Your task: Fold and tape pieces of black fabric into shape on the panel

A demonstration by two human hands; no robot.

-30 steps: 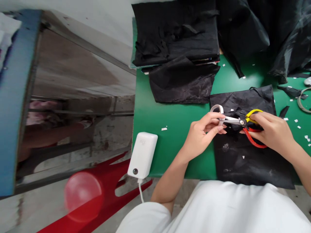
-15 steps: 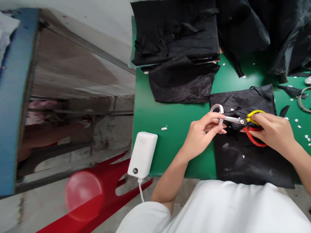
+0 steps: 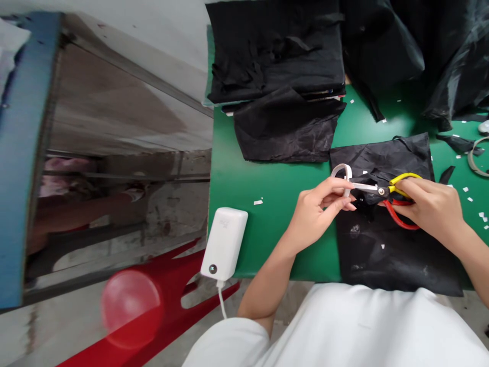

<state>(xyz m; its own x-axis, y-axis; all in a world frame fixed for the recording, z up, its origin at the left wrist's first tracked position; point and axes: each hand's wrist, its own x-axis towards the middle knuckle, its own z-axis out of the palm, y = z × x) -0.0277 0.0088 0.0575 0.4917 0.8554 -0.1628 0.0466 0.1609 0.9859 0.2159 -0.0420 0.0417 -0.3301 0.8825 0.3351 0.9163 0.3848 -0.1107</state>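
My left hand (image 3: pixel 321 204) pinches a white ring-shaped roll, perhaps tape (image 3: pixel 343 169), between thumb and fingers. Scissors (image 3: pixel 382 191) with one yellow and one red handle are gripped in my right hand (image 3: pixel 430 201). Their blades point left and reach the edge of the white roll at my left fingertips. Whether the blade tips cut into it is too small to tell. Below both hands lies a black sheet of fabric or plastic (image 3: pixel 393 260), with crumpled black scraps (image 3: pixel 376 176) and a few tiny white bits on top.
Black folded material (image 3: pixel 275 46) is stacked at the back of the green table (image 3: pixel 263 239), a loose black piece (image 3: pixel 286 127) before it. A white power bank (image 3: pixel 224 243) with a cable sits at the left edge. Another pale ring (image 3: pixel 473 162) lies right. A red stool (image 3: pixel 173 285) stands left.
The scissors in my right hand have shifted very slightly to the right. My left hand and the white roll stay practically in place.
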